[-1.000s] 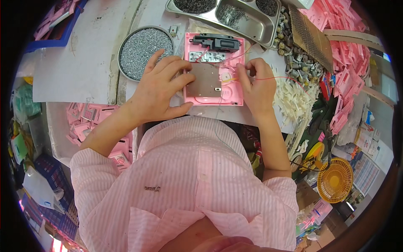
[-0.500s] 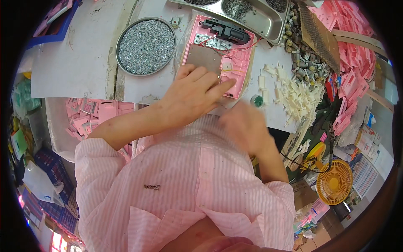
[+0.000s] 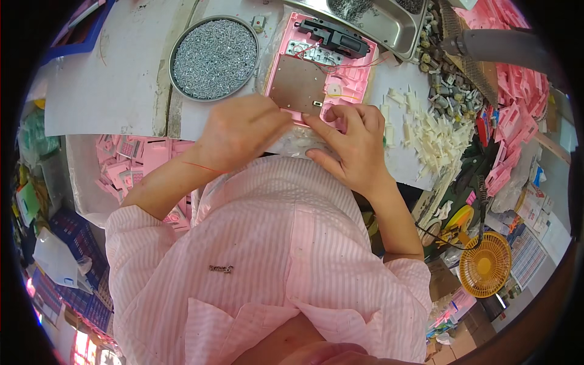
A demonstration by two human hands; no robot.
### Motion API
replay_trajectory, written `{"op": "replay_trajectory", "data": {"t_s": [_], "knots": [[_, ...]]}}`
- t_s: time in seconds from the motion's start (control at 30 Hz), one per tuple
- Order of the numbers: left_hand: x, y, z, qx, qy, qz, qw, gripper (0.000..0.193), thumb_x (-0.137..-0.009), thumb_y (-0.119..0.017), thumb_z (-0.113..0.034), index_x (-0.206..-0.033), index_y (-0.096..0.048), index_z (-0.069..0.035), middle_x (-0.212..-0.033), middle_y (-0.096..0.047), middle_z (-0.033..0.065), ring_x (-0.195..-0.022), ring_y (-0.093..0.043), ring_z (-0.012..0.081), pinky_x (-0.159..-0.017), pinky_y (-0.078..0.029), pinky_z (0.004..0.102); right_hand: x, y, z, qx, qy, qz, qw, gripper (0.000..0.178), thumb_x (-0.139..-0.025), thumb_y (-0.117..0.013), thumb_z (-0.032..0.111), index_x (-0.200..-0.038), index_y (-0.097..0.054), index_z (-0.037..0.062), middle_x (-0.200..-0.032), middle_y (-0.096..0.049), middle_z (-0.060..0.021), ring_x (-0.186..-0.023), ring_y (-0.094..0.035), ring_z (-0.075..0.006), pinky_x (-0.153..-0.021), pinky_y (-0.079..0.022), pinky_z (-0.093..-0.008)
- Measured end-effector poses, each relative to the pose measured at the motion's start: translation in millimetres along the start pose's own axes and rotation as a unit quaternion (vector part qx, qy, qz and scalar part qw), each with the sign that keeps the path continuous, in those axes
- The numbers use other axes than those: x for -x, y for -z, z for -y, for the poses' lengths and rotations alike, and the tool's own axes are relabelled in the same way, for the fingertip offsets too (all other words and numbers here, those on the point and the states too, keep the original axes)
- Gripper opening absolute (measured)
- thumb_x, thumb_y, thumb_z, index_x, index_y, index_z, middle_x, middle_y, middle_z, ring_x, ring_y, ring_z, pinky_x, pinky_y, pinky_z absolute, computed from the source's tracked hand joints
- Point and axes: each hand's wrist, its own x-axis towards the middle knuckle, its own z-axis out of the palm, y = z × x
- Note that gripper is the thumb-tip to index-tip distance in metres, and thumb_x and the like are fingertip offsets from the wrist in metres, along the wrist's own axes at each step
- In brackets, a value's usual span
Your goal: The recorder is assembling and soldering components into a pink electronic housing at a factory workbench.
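A pink plastic housing (image 3: 359,91) lies on the table in front of me. In it sit a brown board (image 3: 298,82), a black mechanism (image 3: 333,38), a metal plate and thin red wires. My left hand (image 3: 243,131) is closed at the housing's near left corner, fingertips pressed together; whatever they hold is hidden. A thin red wire (image 3: 204,167) lies across that wrist. My right hand (image 3: 359,146) rests at the near right corner, thumb apart and index finger stretched to the near edge of the board. Its other fingers bend over the housing's rim.
A round metal dish (image 3: 213,58) of small screws stands left of the housing. Behind is a steel tray (image 3: 395,27). White plastic pieces (image 3: 435,137), small motors (image 3: 447,91) and pink parts (image 3: 517,109) are heaped on the right. A grey cylindrical tool (image 3: 505,45) juts in above them.
My left hand has drawn back toward me off the board, uncovering it. My right hand has moved up to the housing's near edge. A grey cylindrical tool has appeared at the upper right.
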Motion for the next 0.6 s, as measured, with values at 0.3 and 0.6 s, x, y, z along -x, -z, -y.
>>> {"op": "replay_trajectory", "data": {"t_s": [0.3,0.6], "knots": [[39,9,-15,-0.057,0.181,0.116,0.975,0.008,-0.083,-0.067,-0.008,-0.081,-0.059,-0.005,-0.076,-0.054,0.0098,-0.066,-0.059,0.0308,-0.058,-0.049,0.0394,-26,-40,34,0.015,0.012,-0.104,0.994,0.029,-0.073,-0.076,0.019,-0.101,-0.069,0.0117,-0.105,-0.063,-0.0001,-0.102,-0.051,-0.0256,-0.091,-0.036,-0.0475],[17,31,-15,0.069,0.102,0.166,0.978,0.019,-0.08,-0.071,-0.009,-0.097,-0.063,-0.006,-0.084,-0.057,0.0113,-0.075,-0.062,0.0297,-0.065,-0.05,0.0403,-31,-57,38,0.041,-0.027,-0.138,0.989,0.028,-0.07,-0.08,0.025,-0.094,-0.068,0.0162,-0.094,-0.058,0.0006,-0.095,-0.049,-0.0244,-0.087,-0.033,-0.0446]]}}
